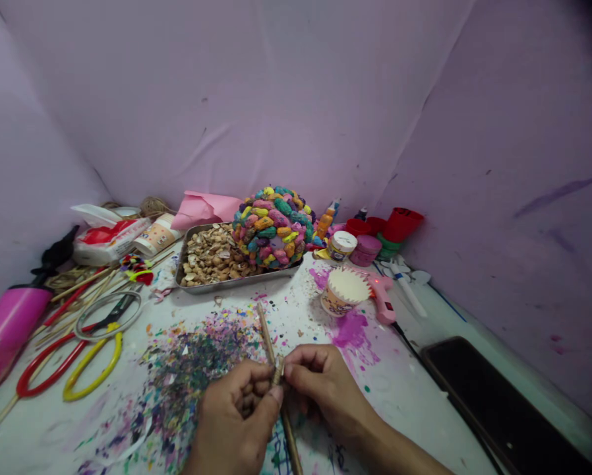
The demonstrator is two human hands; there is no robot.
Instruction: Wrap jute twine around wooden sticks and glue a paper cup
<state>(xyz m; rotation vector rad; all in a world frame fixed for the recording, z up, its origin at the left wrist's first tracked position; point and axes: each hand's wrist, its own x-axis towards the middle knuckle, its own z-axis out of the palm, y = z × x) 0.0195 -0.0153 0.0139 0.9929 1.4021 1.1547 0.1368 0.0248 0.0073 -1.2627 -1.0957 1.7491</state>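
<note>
A thin brown stick (291, 441) runs lengthwise between my hands, its far end pointing toward the tray. My left hand (236, 412) is closed around its middle, thumb pressed on it. Against the stick, at the fingertips, sits a small tan strip-like piece (278, 371), too small to make out fully. My right hand (325, 382) pinches at the edge of that piece with thumb and forefinger; the fingertips hide part of it. Beneath and left of the hands, the white table (375, 409) is covered in multicoloured paint specks.
Behind stands a metal tray (202, 288) of nut shells with a colourful shell-covered ball (273, 227). Right are a zigzag-edged paper cup (343, 297), pink glue gun (382, 297), paint jars (365, 251) and dark phone (498, 396). Left lie scissors (71, 392) and a pink pump (12, 330).
</note>
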